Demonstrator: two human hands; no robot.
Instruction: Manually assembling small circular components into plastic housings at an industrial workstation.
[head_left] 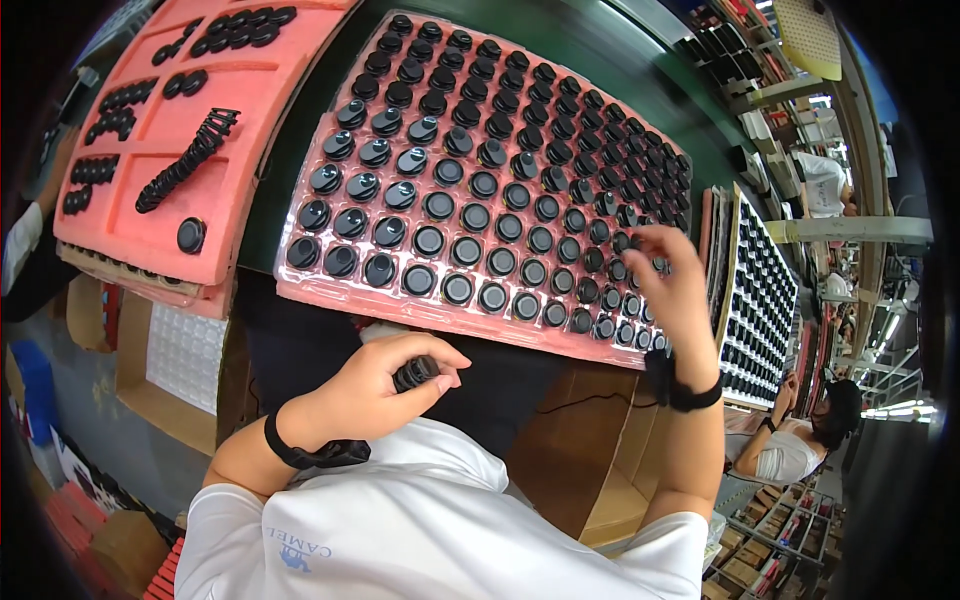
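A small stack of black round caps (415, 373) sits in my left hand (385, 385), which is curled around it in front of my body, just below the tray's near edge. My right hand (670, 285) reaches over the right part of a see-through plastic tray (330, 285) with pink showing beneath it. Its thumb and fingertips close in a pinch at a black cap (622, 243) there; whether the cap is lifted cannot be seen. Rows of similar caps (457, 289) fill the tray's pockets. Caps toward the left are tilted, with shiny faces.
At left, a pink foam tray (210, 80) holds groups of black caps and a black coiled strip (187, 160). A white tray of black parts (765, 300) stands at right. Cardboard boxes (570, 440) lie below the table. A co-worker (800, 440) sits at far right.
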